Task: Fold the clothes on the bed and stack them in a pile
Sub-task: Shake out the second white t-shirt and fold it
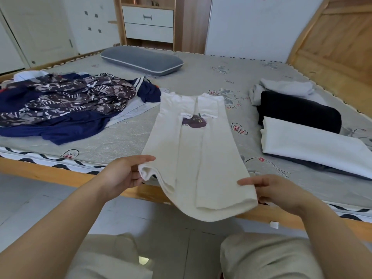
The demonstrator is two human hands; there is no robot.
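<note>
Hands, two: left hand (124, 174) and right hand (275, 193) each pinch the one white shirt's (193, 158) lifted hem over the bed (120, 141), palms inward.

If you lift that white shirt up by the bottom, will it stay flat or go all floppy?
Probably floppy: the white shirt already sags between the left hand and the right hand. It looks light, since fingertips alone hold its hem. The folded-in sleeves may slip open if it's lifted quickly.

Left hand (122, 174), right hand (275, 191) both pinching, forearms extended
</note>
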